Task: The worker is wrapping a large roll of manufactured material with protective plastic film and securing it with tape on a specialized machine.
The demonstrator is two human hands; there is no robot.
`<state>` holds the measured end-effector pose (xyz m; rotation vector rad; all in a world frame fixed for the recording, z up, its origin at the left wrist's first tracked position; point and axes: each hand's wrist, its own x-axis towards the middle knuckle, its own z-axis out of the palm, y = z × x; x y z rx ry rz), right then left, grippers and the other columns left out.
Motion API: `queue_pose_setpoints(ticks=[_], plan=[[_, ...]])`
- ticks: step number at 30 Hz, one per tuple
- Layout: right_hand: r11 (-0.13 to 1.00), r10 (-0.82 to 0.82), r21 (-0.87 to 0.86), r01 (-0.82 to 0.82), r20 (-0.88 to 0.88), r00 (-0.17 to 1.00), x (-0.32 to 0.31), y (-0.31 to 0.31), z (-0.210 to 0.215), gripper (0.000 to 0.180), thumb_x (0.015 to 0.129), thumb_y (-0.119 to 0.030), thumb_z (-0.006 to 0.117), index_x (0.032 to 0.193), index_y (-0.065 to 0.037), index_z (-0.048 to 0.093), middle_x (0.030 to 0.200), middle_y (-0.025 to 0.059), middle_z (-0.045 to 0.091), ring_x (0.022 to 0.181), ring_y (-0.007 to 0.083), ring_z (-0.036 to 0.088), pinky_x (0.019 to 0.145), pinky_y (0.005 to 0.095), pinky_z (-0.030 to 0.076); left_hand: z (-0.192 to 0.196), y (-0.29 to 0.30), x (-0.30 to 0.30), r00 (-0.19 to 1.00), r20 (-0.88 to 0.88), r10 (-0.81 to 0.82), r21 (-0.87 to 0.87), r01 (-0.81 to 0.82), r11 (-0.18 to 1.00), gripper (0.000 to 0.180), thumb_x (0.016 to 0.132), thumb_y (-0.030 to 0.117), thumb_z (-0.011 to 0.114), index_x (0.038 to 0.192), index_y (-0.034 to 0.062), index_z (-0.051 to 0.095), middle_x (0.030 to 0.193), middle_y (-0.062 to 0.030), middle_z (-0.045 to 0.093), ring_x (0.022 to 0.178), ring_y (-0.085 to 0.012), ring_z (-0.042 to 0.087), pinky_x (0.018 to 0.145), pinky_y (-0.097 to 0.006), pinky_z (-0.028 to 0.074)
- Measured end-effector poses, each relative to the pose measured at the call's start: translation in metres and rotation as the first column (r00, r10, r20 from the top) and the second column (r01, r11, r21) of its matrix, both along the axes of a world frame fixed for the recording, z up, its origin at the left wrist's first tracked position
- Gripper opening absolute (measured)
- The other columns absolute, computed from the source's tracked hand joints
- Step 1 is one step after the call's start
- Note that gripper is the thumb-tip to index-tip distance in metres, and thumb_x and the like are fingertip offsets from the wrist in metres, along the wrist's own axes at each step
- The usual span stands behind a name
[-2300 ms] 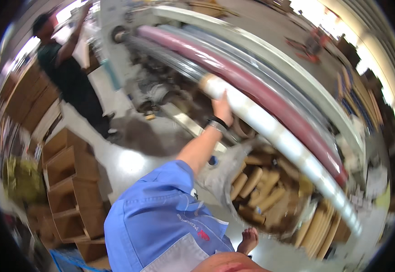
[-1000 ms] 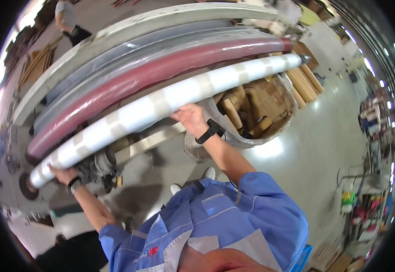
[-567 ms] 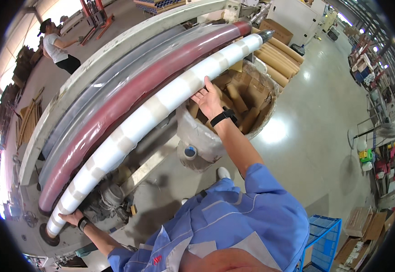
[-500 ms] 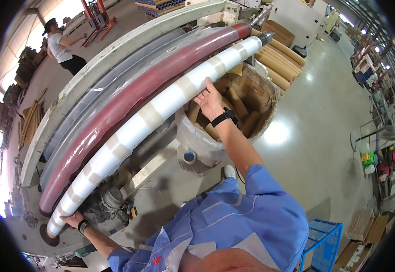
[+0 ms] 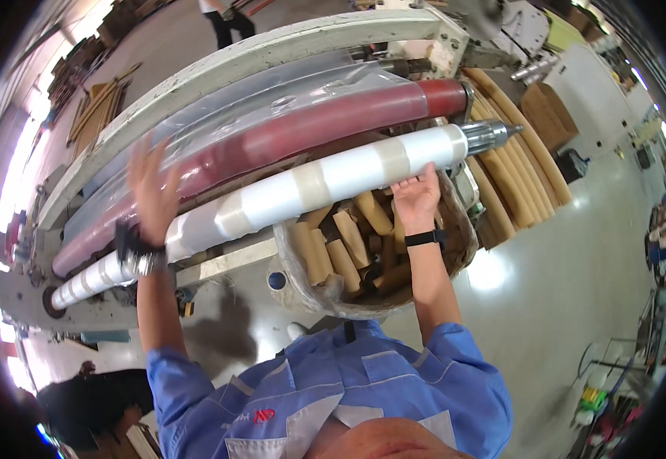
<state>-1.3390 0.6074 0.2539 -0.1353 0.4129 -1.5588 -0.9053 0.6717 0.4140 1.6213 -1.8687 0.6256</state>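
A long white roll (image 5: pixel 340 180) with beige bands slants across the machine, a splined metal shaft end (image 5: pixel 493 135) sticking out at its right. My right hand (image 5: pixel 418 197) is at the roll's underside near that end, palm up, thumb stretched upward against it, fingers loosely extended and partly hidden. My left hand (image 5: pixel 151 191) is raised in front of the roll's left part, blurred by motion, its fingers spread and nothing in it. Behind the white roll lies a red roller (image 5: pixel 310 118) in clear wrap.
Below my right hand stands a plastic-lined bin (image 5: pixel 463 252) of cut cardboard tubes. Long brown tubes (image 5: pixel 528 153) lie to the right. A white machine beam (image 5: pixel 271 50) runs behind the rollers. Another person (image 5: pixel 226 19) stands at the back; a dark-clothed person (image 5: pixel 92 405) is at lower left.
My left hand has come off the roll's left end and risen to the right, fingers spreading. My right hand has shifted right along the roll toward the shaft. The view has turned.
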Motion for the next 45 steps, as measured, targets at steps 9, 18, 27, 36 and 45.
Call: queue_pose_setpoints(ticks=[9, 18, 27, 36, 45], plan=[[0.991, 0.065, -0.117, -0.068, -0.028, 0.997, -0.039, -0.026, -0.005, 0.041, 0.081, -0.018, 0.067, 0.119, -0.009, 0.054, 0.118, 0.0042, 0.059, 0.111, 0.0213, 0.054, 0.099, 0.041, 0.041, -0.034, -0.139, -0.148, 0.998, 0.05, -0.042, 0.686, -0.004, 0.728, 0.096, 0.069, 0.051, 0.073, 0.146, 0.0185, 0.027, 0.15, -0.0215, 0.024, 0.137, -0.0428, 0.022, 0.109, -0.057, 0.019], [1.0, -0.004, -0.011, 0.001, -0.269, 0.963, -0.027, -0.019, 0.016, 0.043, 0.084, -0.023, 0.068, 0.121, -0.008, 0.052, 0.117, 0.0038, 0.058, 0.11, 0.02, 0.054, 0.095, 0.0386, 0.042, -0.036, -0.12, -0.169, 0.987, 0.159, -0.017, 0.668, -0.095, 0.738, 0.12, 0.052, 0.051, 0.082, 0.148, 0.0202, 0.017, 0.15, -0.0226, 0.02, 0.136, -0.0466, 0.021, 0.103, -0.067, 0.019], [1.0, -0.027, -0.018, 0.022, -0.33, 0.944, -0.025, -0.018, 0.018, 0.048, 0.084, -0.026, 0.069, 0.124, -0.007, 0.049, 0.117, 0.0039, 0.057, 0.109, 0.0192, 0.054, 0.094, 0.0369, 0.043, -0.049, -0.123, -0.161, 0.995, 0.104, -0.009, 0.73, -0.07, 0.68, 0.105, 0.07, 0.067, 0.062, 0.15, 0.0188, 0.013, 0.152, -0.0243, 0.011, 0.139, -0.0478, 0.012, 0.105, -0.067, 0.015], [0.998, -0.062, -0.007, 0.064, -0.361, 0.931, -0.019, -0.02, 0.022, 0.046, 0.086, -0.028, 0.068, 0.121, -0.006, 0.049, 0.114, 0.0043, 0.057, 0.106, 0.0183, 0.055, 0.091, 0.0341, 0.045, -0.045, -0.12, -0.169, 0.981, 0.195, -0.012, 0.715, -0.134, 0.686, 0.104, 0.072, 0.067, 0.059, 0.15, 0.0187, 0.011, 0.153, -0.0251, 0.007, 0.139, -0.0473, 0.01, 0.104, -0.068, 0.014], [0.981, 0.183, 0.136, -0.141, -0.384, 0.905, 0.004, 0.014, 0.043, 0.047, 0.097, -0.043, 0.046, 0.114, 0.0, 0.053, 0.096, 0.0149, 0.064, 0.079, 0.0228, 0.06, 0.082, 0.0373, 0.049, -0.051, -0.114, -0.151, 0.993, -0.026, -0.114, 0.588, 0.107, 0.802, 0.105, 0.063, 0.074, 0.061, 0.145, 0.0157, 0.03, 0.148, -0.0301, 0.02, 0.138, -0.0463, 0.018, 0.107, -0.06, 0.022]])
